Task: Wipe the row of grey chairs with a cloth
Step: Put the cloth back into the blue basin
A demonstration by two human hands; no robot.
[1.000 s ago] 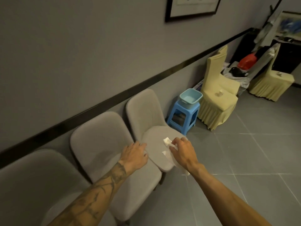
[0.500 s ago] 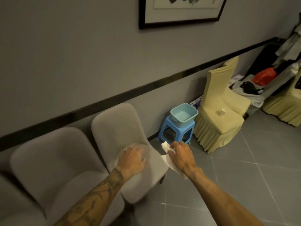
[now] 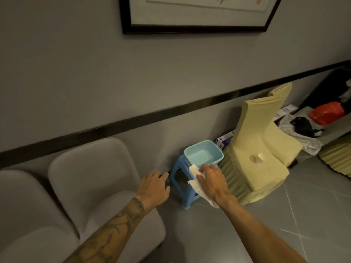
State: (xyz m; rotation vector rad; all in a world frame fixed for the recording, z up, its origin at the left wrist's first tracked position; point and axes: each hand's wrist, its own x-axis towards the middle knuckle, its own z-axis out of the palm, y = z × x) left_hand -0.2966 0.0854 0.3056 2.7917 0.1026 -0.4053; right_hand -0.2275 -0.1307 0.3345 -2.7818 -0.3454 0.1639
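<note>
Wall [image 3: 95, 73]: we see a grey wall with a black rail running across it and a framed picture [image 3: 197, 14] hung high at the far side.
Floor [image 3: 284, 215]: grey tiles fill the near right.
Grey chairs [image 3: 91, 179]: we count two in view, side by side at the left against the wall, the right one shown whole, the left one cut by the edge.
Yellow covered chair [image 3: 260, 149]: it stands right of the stool, a small cup [image 3: 260, 158] on its seat.
Blue stool [image 3: 182, 179]: it sits between the right grey chair and the yellow chair, close to the wall.
Basin [image 3: 203, 153]: pale blue, it rests on top of the stool.
Left hand [image 3: 154, 186]: our fingers are spread loose and hold nothing, over the far right edge of the right grey chair's seat; whether they touch it we cannot tell.
Right hand [image 3: 210, 179]: our fingers are curled around the cloth, in front of the stool, just near of the basin.
Cloth [image 3: 197, 184]: white and crumpled, it hangs from our right hand, off the grey chairs.
</note>
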